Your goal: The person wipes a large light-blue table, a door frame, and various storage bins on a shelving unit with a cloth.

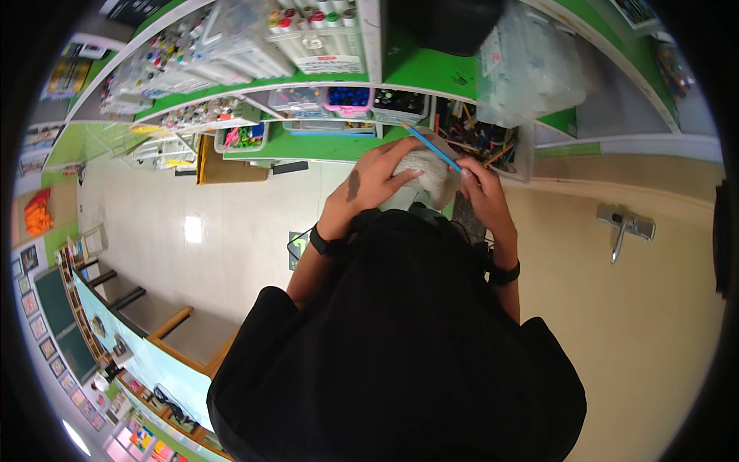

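Observation:
A bunched, off-white textured cloth (417,163) sits under my left hand (369,176), whose thumb lies across it. The back of that hand carries a dark smudge. Between the fingers and thumb of my right hand (484,189) is the lower end of a blue pencil (440,152). It slants up to the left past my left fingertips, with its tip near the shelf edge. Just beyond the cloth and my right hand, a clear plastic bin (524,156) holds many loose pencils (470,124), some partly hidden by my hands.
Green shelves (312,144) ahead carry marker boxes (323,49), a pink-rimmed box (348,99) and a bin of colourful bits (245,137). A door with a metal handle (623,224) stands at right. A cardboard box (228,164) is on the left floor; a table (173,369) lies lower left.

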Demonstrator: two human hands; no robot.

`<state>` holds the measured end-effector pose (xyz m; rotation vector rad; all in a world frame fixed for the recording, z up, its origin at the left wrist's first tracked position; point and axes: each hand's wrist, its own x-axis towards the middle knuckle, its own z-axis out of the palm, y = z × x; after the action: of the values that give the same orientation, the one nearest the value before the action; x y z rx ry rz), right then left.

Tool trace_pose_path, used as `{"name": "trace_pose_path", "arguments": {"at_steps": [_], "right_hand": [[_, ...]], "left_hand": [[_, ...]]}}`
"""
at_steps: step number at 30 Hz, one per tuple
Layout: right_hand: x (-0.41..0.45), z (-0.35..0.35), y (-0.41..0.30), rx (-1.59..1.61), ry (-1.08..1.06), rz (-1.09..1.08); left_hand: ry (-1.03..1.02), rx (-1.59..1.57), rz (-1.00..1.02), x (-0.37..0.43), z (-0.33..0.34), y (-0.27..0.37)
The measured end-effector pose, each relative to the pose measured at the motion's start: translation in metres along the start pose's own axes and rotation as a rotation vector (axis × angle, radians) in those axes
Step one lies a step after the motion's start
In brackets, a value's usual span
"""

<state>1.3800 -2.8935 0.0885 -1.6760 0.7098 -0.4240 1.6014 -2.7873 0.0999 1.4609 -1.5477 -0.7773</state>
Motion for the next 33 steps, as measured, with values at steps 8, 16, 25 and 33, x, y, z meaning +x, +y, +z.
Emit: {"name": "trace_pose_path", "arguments": {"at_steps": [8, 16, 25, 33], "right_hand": [[-0.012, -0.003, 0.000, -0.038, 0.055, 0.074], [-0.009, -0.008, -0.026, -0.415, 0.453, -0.094], [0.007, -0.005, -0.048, -0.898, 0.524, -0.205], [-0.014, -0.007, -0.057, -0.948, 0.439, -0.060]], "left_hand": [[-0.097, -0.065, -0.072, 0.012, 0.002, 0.008], [-0.074, -0.055, 0.037, 0.014, 0.012, 0.000], [-0.062, -0.021, 0.038, 0.011, 0.009, 0.002], [-0.049, -0.064, 0.016, 0.008, 0.007, 0.003]]}}
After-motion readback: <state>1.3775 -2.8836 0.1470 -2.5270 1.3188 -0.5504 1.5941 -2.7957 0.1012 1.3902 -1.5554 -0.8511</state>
